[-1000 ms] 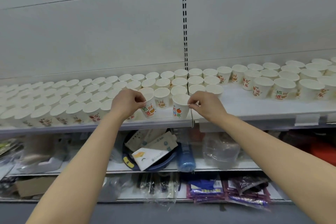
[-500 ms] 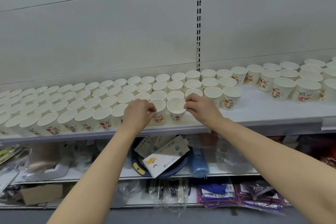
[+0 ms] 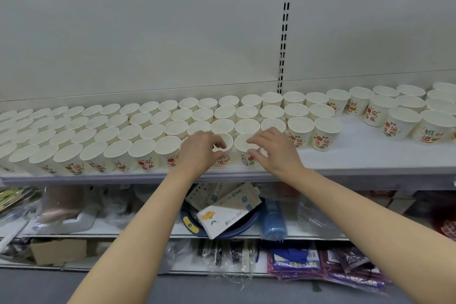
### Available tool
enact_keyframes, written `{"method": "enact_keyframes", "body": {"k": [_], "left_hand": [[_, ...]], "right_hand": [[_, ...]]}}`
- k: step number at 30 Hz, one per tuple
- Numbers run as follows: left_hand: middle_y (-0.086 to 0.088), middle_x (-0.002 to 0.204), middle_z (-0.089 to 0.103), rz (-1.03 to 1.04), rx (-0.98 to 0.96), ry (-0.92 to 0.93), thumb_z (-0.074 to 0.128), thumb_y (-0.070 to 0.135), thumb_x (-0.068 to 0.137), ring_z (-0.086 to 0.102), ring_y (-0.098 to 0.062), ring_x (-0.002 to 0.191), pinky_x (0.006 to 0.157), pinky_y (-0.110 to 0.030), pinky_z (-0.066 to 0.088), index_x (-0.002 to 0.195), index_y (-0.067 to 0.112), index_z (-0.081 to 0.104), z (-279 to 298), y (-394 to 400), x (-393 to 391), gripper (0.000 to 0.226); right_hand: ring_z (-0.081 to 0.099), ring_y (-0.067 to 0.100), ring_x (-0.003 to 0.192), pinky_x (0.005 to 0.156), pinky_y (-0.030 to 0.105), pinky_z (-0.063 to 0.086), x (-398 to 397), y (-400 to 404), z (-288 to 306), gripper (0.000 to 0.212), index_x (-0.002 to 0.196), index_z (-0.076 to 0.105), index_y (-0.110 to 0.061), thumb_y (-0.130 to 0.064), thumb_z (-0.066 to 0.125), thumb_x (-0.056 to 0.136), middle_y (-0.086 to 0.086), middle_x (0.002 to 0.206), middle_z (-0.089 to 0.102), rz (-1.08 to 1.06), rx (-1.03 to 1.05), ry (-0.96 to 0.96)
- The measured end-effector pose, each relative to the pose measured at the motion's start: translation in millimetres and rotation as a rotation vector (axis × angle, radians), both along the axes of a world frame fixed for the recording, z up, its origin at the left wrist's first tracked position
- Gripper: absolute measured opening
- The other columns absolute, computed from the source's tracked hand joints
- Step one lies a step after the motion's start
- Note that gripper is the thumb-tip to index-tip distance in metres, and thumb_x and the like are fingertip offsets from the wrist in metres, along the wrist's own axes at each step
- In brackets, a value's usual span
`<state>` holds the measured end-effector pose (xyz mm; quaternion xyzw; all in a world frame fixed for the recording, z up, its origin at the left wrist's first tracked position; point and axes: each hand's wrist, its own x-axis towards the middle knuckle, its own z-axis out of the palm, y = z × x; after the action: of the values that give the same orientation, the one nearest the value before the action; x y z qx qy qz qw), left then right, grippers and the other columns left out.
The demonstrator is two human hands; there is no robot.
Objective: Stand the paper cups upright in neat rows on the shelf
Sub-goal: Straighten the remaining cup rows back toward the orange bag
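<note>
A white shelf (image 3: pixel 370 155) carried upright cups (image 3: pixel 148 131) in tight rows across its left. At the front edge the left hand (image 3: pixel 199 153) pinched one cup (image 3: pixel 225 148); the right hand (image 3: pixel 274 153) pinched its neighbour (image 3: pixel 243 149). Loose cups (image 3: pixel 402 126) at right remained unaligned, so roughly a third seemed left.

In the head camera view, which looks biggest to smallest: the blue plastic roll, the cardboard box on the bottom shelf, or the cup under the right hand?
1. Cardboard box, largest as it looks.
2. Blue plastic roll, somewhat smaller.
3. Paper cup under the right hand, smallest, though partly hidden.
The box and roll sit at different depths, so true sizes stay unsure.
</note>
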<state>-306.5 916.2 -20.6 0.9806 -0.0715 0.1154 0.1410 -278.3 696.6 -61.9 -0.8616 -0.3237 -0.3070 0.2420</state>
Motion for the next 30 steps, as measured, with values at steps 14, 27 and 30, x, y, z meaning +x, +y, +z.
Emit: {"method": "enact_keyframes", "body": {"k": [14, 27, 30], "left_hand": [[0.014, 0.094, 0.069, 0.016, -0.063, 0.026, 0.069, 0.036, 0.085, 0.058, -0.009, 0.091, 0.067, -0.026, 0.04, 0.089, 0.031, 0.073, 0, -6, -3, 0.007], [0.017, 0.098, 0.066, -0.027, -0.077, -0.145, 0.066, 0.045, 0.085, 0.055, -0.008, 0.093, 0.068, -0.027, 0.042, 0.103, 0.036, 0.069, -3, -22, 4, 0.02], [0.017, 0.094, 0.065, -0.079, -0.103, -0.214, 0.065, 0.044, 0.087, 0.054, -0.008, 0.091, 0.067, -0.027, 0.04, 0.099, 0.036, 0.07, 5, -51, 13, 0.016]], "right_hand": [[0.052, 0.023, 0.083, 0.071, 0.03, 0.027, 2, 5, 6, 0.016, 0.079, 0.073, -0.019, -0.032, 0.08, 0.072, -0.005, 0.074, 0.068, -0.047, -0.074, 0.207], [0.054, 0.022, 0.079, 0.068, 0.032, 0.039, -6, -3, 0, 0.016, 0.084, 0.072, -0.018, -0.031, 0.075, 0.075, -0.005, 0.078, 0.068, -0.094, 0.055, 0.134], [0.051, 0.019, 0.08, 0.07, 0.028, 0.036, -10, -32, 2, 0.016, 0.086, 0.071, -0.02, -0.035, 0.065, 0.083, -0.007, 0.079, 0.067, -0.157, 0.148, 0.04]]}}
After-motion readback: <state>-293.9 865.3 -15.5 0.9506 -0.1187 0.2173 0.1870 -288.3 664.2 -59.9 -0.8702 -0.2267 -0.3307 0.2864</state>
